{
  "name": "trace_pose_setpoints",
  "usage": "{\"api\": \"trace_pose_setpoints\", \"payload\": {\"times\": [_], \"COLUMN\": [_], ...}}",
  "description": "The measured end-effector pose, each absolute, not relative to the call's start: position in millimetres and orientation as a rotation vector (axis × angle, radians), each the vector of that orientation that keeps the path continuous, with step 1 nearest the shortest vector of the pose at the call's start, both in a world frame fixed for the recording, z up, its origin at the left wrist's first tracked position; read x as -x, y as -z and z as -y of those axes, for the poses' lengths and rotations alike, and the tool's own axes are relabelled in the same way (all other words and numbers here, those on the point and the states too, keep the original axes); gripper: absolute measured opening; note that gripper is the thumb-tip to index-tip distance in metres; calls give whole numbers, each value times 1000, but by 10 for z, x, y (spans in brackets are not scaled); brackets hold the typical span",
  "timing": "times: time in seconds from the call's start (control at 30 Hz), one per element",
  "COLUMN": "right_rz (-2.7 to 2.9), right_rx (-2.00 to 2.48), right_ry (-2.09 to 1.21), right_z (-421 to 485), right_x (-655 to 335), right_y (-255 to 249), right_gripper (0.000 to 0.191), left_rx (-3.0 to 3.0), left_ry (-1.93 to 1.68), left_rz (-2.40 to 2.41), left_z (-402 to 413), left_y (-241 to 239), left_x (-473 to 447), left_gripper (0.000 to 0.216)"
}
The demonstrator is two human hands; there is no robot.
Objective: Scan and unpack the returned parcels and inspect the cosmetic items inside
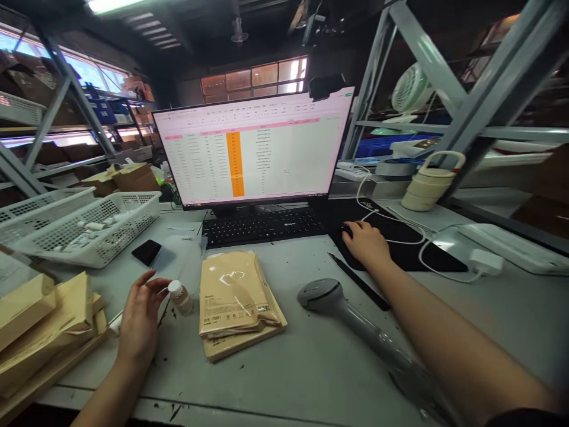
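My left hand [141,308] hovers at the desk's left part, fingers apart and curved. Its fingertips are close to a small clear bottle with a white cap [178,296]; whether they touch it I cannot tell. Right of the bottle lie stacked yellowish packets [231,293] with printed labels. My right hand [368,243] rests over a dark computer mouse [345,230], mostly hidden under the fingers, on a black mouse pad [413,252]. A grey handheld barcode scanner [324,293] lies between my arms. In front, a monitor [258,154] shows a spreadsheet with an orange column.
A black keyboard [262,226] sits below the monitor. White baskets [102,237] and a phone [146,252] are at left, with cardboard boxes [53,320] nearer. A black pen-like stick [360,281], cream cup [427,187], white charger [485,263] and cable are at right.
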State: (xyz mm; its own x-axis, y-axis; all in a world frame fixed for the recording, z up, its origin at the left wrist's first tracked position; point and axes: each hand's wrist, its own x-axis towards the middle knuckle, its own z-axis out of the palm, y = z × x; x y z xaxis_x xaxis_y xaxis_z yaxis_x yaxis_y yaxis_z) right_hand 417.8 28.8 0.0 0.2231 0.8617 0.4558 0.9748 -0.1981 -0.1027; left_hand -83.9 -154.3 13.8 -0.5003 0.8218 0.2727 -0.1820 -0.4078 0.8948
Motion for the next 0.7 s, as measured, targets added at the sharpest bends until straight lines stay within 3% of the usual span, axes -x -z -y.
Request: {"api": "trace_pose_setpoints", "payload": {"times": [0.7], "right_rz": [1744], "right_rx": [2154], "right_ry": [361], "right_z": [-285], "right_x": [-4163], "right_y": [-49], "right_gripper": [52], "left_rx": [-993], "left_ry": [-1961], "left_rz": [-1113], "left_z": [1549], "left_y": [-133], "left_x": [848], "left_gripper": [40]}}
